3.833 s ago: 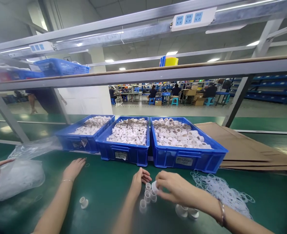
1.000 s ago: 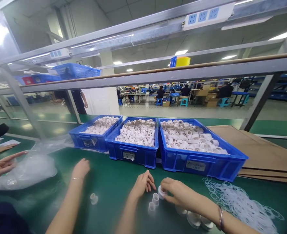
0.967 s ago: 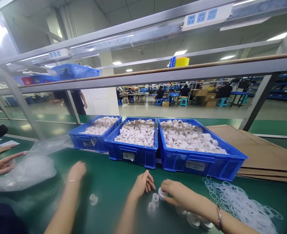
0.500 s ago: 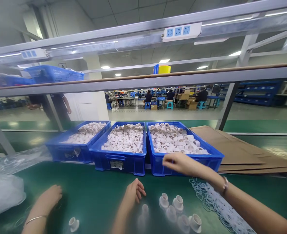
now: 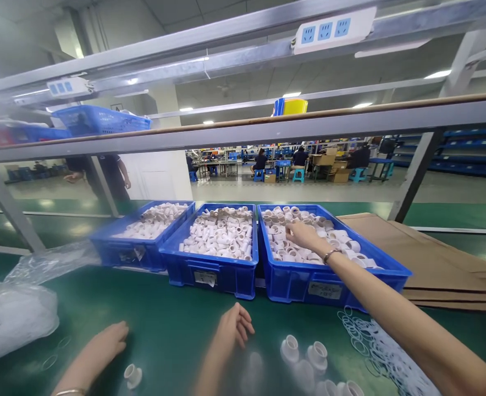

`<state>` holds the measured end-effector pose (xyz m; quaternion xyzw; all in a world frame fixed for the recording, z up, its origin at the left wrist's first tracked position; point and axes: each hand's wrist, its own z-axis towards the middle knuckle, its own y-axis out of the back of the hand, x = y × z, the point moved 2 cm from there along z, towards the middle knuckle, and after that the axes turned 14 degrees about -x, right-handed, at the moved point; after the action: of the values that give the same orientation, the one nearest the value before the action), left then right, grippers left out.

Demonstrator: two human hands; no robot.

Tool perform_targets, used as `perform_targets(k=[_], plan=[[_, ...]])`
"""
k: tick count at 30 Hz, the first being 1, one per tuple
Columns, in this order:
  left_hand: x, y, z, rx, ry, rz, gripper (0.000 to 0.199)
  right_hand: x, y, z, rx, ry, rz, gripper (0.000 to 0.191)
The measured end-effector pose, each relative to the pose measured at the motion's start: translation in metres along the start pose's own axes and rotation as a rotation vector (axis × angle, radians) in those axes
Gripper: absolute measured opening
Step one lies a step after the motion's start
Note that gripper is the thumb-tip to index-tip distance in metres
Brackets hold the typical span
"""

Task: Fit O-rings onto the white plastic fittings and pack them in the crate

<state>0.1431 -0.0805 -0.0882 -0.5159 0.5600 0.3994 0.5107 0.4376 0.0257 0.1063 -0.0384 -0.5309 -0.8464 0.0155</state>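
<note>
Right hand (image 5: 303,234) is extended over the right-hand blue bin (image 5: 333,281), fingers curled down onto the heap of white plastic fittings (image 5: 309,236); from this angle I cannot tell whether a fitting is pinched or merely touched. Left hand (image 5: 235,325) rests on the green mat (image 5: 164,313), fingers loosely curled and holding nothing, just behind a blurred translucent piece.

Progress, as I judge it: a small group of finished pieces (image 5: 304,355) stands on the mat near my left hand, so several units appear done. Three bins remain well filled: the right-hand one, the middle bin (image 5: 210,272) and the left bin (image 5: 123,250). A loose pile of clear rings (image 5: 375,346) lies on the mat to the right, touching nothing in my hands. By that measure most of the work is left.

Limits of view:
- The lowest pieces on the mat are cut off by the frame edge, so I cannot count them.
- My right fingertips are hidden among the fittings.
- A second person's hand (image 5: 103,344) lies flat on the mat at lower left, beside a single white piece (image 5: 132,375); the arm is cut off.
- The clear plastic bag (image 5: 16,313) at far left is blurred, contents unreadable
</note>
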Motion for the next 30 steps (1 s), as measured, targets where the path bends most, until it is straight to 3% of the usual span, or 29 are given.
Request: perform_targets(k=[3, 6, 8, 10, 12, 15, 19, 24, 30], plan=[[-0.005, 0.007, -0.003, 0.057, 0.015, 0.073, 0.064, 0.01, 0.021, -0.024, -0.039, 0.034, 0.174, 0.01], [-0.008, 0.018, -0.01, 0.198, 0.074, 0.166, 0.056, 0.023, 0.04, -0.06, 0.055, -0.009, 0.624, 0.014], [-0.011, 0.024, -0.015, 0.283, 0.12, 0.219, 0.053, 0.034, 0.049, -0.09, 0.157, -0.06, 0.951, 0.033], [-0.014, 0.027, -0.019, 0.323, 0.131, 0.248, 0.049, 0.048, 0.053, -0.124, 0.259, -0.029, 1.073, 0.05], [-0.016, 0.027, -0.021, 0.333, 0.12, 0.253, 0.043, 0.064, 0.054, -0.158, 0.308, 0.072, 1.025, 0.042], [-0.015, 0.025, -0.02, 0.34, 0.116, 0.259, 0.039, 0.087, 0.047, -0.203, 0.254, 0.2, 0.828, 0.015], [-0.009, 0.025, -0.015, 0.347, 0.111, 0.263, 0.037, 0.114, 0.02, -0.24, 0.161, 0.401, 0.641, 0.013], [-0.002, 0.027, -0.009, 0.284, 0.106, 0.272, 0.039, 0.13, -0.016, -0.251, 0.181, 0.623, 0.466, 0.015], [-0.008, 0.026, -0.015, 0.304, 0.1, 0.241, 0.035, 0.124, -0.013, -0.244, 0.185, 0.692, 0.311, 0.01]])
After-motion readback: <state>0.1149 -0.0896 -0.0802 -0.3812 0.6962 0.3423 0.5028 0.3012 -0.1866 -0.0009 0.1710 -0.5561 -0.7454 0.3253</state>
